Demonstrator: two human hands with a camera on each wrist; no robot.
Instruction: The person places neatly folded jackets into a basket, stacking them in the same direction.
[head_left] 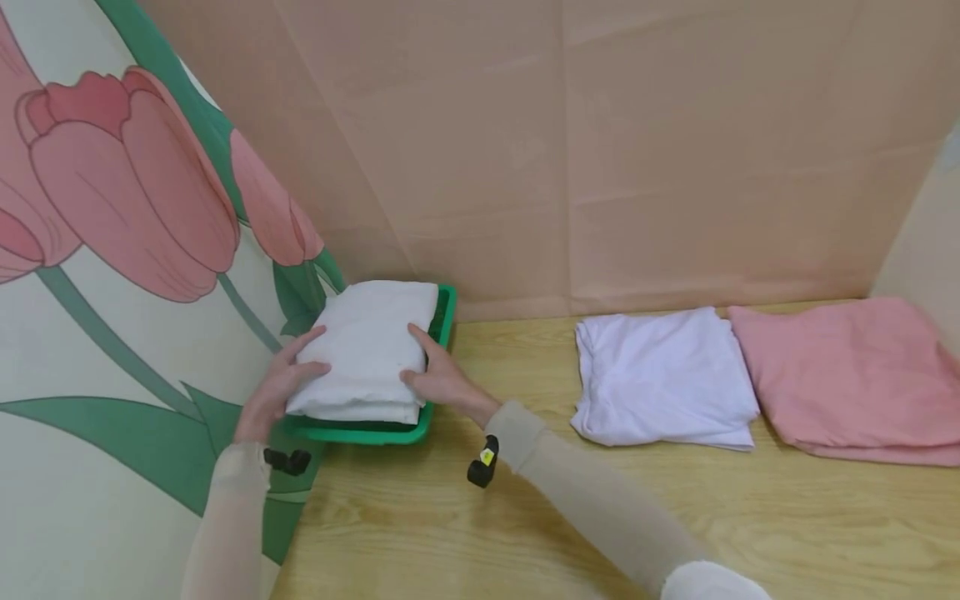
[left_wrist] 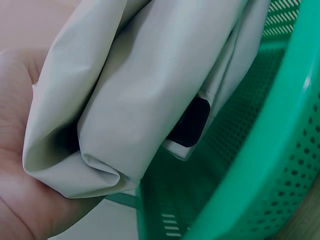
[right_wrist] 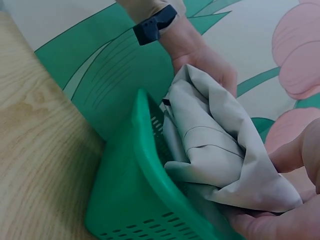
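Note:
A folded white cloth (head_left: 367, 346) sits at the top of a green plastic basket (head_left: 448, 312), overlapping much of its opening. My left hand (head_left: 279, 385) grips the cloth's left side, with the thumb on top. On the opposite side my right hand (head_left: 444, 373) holds it, thumb above and fingers partly hidden beneath. In the left wrist view the cloth's layers (left_wrist: 145, 85) hang in thick folds beside the perforated basket wall (left_wrist: 270, 160), and a black patch (left_wrist: 192, 122) shows between them. The right wrist view has the cloth tilted over the basket rim (right_wrist: 145, 135).
A folded lavender cloth (head_left: 663, 379) lies on the wooden table (head_left: 390, 517) to the right. Beside it is a folded pink cloth (head_left: 847, 379). A tulip-printed wall (head_left: 127, 183) stands close on the left, and a beige sheet (head_left: 637, 150) hangs behind.

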